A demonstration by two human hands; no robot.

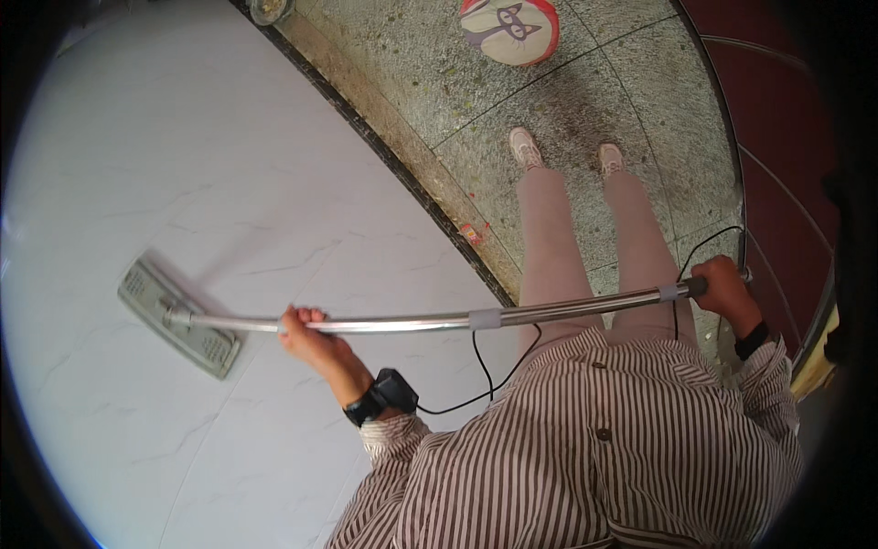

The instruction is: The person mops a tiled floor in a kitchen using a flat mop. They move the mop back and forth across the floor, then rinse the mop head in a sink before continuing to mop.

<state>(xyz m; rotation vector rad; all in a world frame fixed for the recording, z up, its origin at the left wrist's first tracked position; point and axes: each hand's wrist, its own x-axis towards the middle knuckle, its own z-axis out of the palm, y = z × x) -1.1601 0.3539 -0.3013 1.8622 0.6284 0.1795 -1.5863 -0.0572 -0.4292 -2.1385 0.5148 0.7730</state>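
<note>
A metal telescopic mop pole (405,323) runs across the view, nearly level in the picture. My left hand (309,337) is closed around its thinner part, nearer the head. The dark-ended far part of the pole is in the grip of my right hand (724,288), in front of my right thigh. At the pole's left end a flat rectangular mop head (180,317) lies against the white, marble-patterned tiled surface (274,206). Its upper side is grey-green with perforated patches at both ends; any pad under it is hidden.
A dark strip (384,152) edges the white tiles beside a speckled stone floor (425,75). A round cushion with a cat picture (511,31), a small red wrapper (470,234) and a bowl-like container (269,9) are there. Dark red panels (775,137) stand at right. Black cables hang near my wrists.
</note>
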